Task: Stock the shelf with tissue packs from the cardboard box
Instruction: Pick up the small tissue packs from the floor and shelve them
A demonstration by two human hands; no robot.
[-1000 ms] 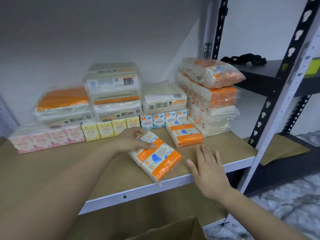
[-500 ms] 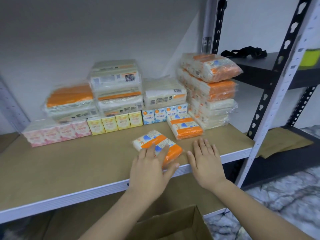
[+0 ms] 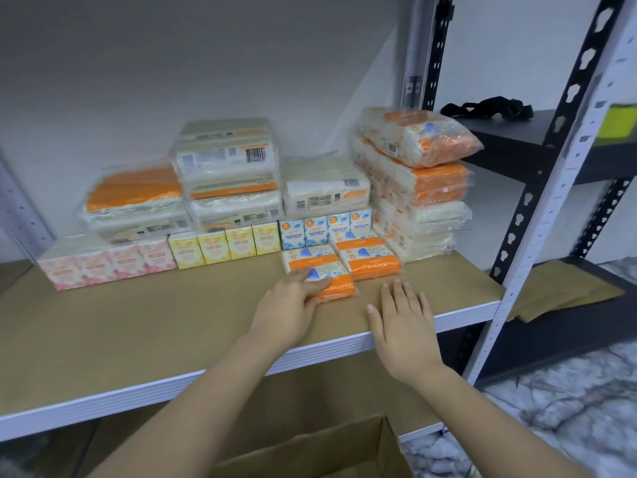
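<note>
An orange-and-white tissue pack [image 3: 324, 270] lies flat on the brown shelf board [image 3: 155, 322], close beside a matching pack [image 3: 368, 258] on its right. My left hand [image 3: 289, 305] presses on the near left corner of the first pack with straight fingers. My right hand [image 3: 401, 319] rests flat on the board near the shelf's front edge, holding nothing. The cardboard box [image 3: 320, 453] stands open below the shelf at the bottom of the view; its inside is hidden.
Behind the packs stand rows of pink [image 3: 107, 263], yellow [image 3: 227, 246] and blue mini tissue boxes [image 3: 325, 227], with wrapped bundles stacked on top and a tall stack [image 3: 417, 188] at the right. A slotted upright [image 3: 548, 201] bounds the shelf. Black straps [image 3: 486, 106] lie on the neighbouring shelf.
My left hand has pushed the orange pack back and straightened it beside the matching pack. My right hand has stayed flat near the front edge.
</note>
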